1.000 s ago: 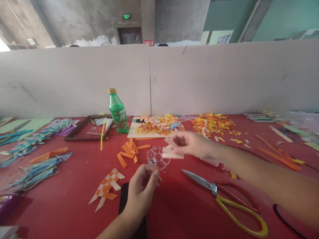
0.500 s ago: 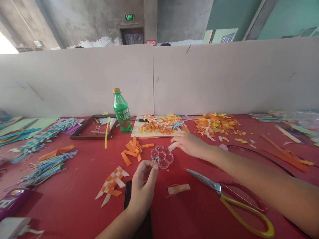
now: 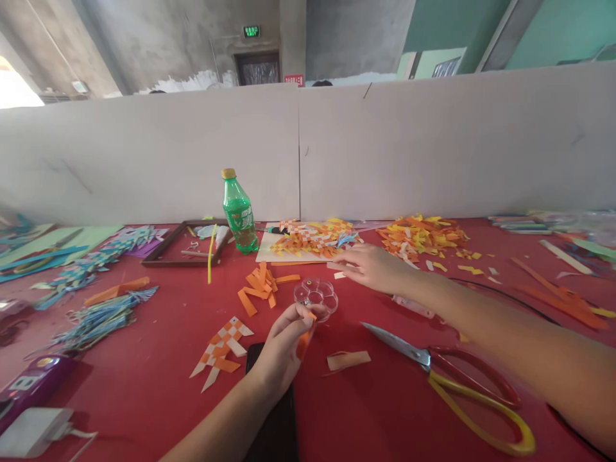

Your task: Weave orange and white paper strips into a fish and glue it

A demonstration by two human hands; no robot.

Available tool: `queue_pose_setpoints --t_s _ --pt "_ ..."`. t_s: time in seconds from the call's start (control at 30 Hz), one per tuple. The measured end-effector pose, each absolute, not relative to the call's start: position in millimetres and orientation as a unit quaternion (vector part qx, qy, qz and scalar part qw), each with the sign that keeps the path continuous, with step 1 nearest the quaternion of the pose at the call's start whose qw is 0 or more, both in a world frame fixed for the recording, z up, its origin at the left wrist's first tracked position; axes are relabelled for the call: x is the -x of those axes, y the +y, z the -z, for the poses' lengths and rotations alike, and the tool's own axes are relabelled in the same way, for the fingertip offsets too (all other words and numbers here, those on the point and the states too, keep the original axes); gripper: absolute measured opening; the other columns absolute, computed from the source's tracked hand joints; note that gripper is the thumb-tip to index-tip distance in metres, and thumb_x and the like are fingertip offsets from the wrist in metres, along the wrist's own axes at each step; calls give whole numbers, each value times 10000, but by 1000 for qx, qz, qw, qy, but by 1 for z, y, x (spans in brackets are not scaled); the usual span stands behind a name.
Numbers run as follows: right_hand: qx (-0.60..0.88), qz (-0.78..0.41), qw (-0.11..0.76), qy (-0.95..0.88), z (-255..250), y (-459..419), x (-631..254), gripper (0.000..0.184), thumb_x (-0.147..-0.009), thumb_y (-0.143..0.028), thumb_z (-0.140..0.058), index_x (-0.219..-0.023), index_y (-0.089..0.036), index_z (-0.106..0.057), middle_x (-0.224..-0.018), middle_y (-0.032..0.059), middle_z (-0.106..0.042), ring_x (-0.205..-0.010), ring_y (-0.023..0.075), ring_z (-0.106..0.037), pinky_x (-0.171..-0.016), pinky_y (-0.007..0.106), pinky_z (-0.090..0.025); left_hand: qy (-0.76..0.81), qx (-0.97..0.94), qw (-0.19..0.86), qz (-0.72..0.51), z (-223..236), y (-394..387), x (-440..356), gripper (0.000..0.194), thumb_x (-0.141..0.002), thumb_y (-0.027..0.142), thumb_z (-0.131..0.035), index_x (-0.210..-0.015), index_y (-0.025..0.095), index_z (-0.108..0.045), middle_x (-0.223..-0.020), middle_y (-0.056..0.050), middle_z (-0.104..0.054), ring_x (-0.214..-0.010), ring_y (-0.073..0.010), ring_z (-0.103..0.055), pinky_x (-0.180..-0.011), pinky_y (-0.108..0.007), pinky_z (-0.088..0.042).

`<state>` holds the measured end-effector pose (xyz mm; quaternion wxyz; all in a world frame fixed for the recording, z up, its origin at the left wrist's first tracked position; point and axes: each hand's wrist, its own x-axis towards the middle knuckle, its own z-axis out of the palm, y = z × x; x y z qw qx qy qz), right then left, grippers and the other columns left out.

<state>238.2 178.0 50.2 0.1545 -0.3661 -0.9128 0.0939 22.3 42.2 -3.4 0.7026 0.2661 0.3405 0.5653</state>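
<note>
My left hand (image 3: 286, 346) is closed, pinching an orange paper strip (image 3: 305, 341) between thumb and fingers, above a dark phone (image 3: 276, 423). Just beyond it lies a clear flower-shaped tray (image 3: 332, 303) with small bits in its cups. My right hand (image 3: 368, 268) reaches forward with fingers stretched out over pale paper strips (image 3: 339, 275); whether the fingertips touch them I cannot tell. A woven orange-and-white paper fish (image 3: 226, 343) rests left of the phone. Folded orange strips (image 3: 260, 285) lie behind it. A pale strip piece (image 3: 349, 360) sits in front of the tray.
Scissors (image 3: 426, 359) with red and yellow handles lie at right, partly beside my forearm. A green bottle (image 3: 240, 218) stands by a brown frame (image 3: 178, 262). Woven pieces (image 3: 312, 239) cover a white board, paper scraps (image 3: 423, 236) are heaped beside it, and a partition (image 3: 192, 154) runs behind.
My left hand has turned, and more of the orange strip shows in it. My right hand has shifted slightly, its fingers now straighter over the pale strips. The view has shifted a little.
</note>
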Motion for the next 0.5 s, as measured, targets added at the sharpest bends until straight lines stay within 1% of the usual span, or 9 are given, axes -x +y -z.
queue_pose_setpoints --t_s 0.13,0.2,0.27,0.33,0.4,0.43,0.47,0.5 --pt "345 -178 156 -908 -62 131 -232 225 -932 -389 -541 -1065 -264 -673 -1006 16 -733 -873 156 -675 -782 268 -514 326 -230 690 -604 5 48 -21 259 -657 315 -827 -667 197 -596 -925 -31 -717 -1068 -217 -619 -1022 -324 -386" --pt "333 -271 147 -891 -58 108 -226 211 -917 -377 -572 -1051 -254 -680 -1019 16 -735 -908 162 -678 -813 270 -511 326 -214 685 -616 5 49 -21 259 -649 306 -827 -663 197 -593 -880 -20 -717 -1008 -193 -633 -998 -306 -401" --pt "309 -309 117 -892 -48 91 -222 191 -888 -319 -618 -1044 -229 -681 -1015 23 -733 -897 160 -680 -801 261 -508 327 -203 678 -627 5 50 -21 257 -644 298 -829 -666 197 -594 -828 -4 -707 -939 -162 -637 -973 -289 -419" --pt "290 -295 94 -905 -38 84 -220 187 -833 -297 -692 -994 -201 -697 -945 32 -728 -822 160 -677 -731 246 -502 326 -198 670 -636 6 50 -21 267 -641 305 -834 -667 196 -591 -772 14 -687 -876 -137 -632 -952 -279 -439" --pt "283 -276 92 -914 -32 86 -219 184 -804 -298 -733 -951 -190 -712 -902 35 -719 -784 157 -667 -702 237 -490 324 -196 665 -643 7 51 -22 286 -636 320 -842 -669 193 -588 -738 24 -672 -823 -121 -627 -920 -270 -464" --pt "285 -267 98 -915 -30 89 -218 155 -817 -288 -722 -937 -190 -715 -897 36 -716 -789 156 -662 -710 237 -486 323 -197 665 -644 7 51 -22 292 -636 323 -846 -675 190 -588 -730 26 -669 -800 -117 -626 -896 -265 -479" --pt "289 -255 106 -917 -30 94 -216 110 -854 -264 -680 -928 -191 -715 -901 37 -714 -806 154 -656 -729 239 -480 322 -199 665 -643 7 51 -22 297 -639 324 -849 -684 187 -589 -725 27 -666 -776 -114 -627 -866 -260 -492" --pt "295 -239 114 -918 -29 99 -214 102 -892 -222 -620 -923 -191 -713 -910 42 -713 -830 155 -648 -753 246 -472 320 -201 667 -642 7 51 -23 302 -643 327 -851 -696 185 -590 -719 28 -663 -749 -112 -628 -832 -257 -505"
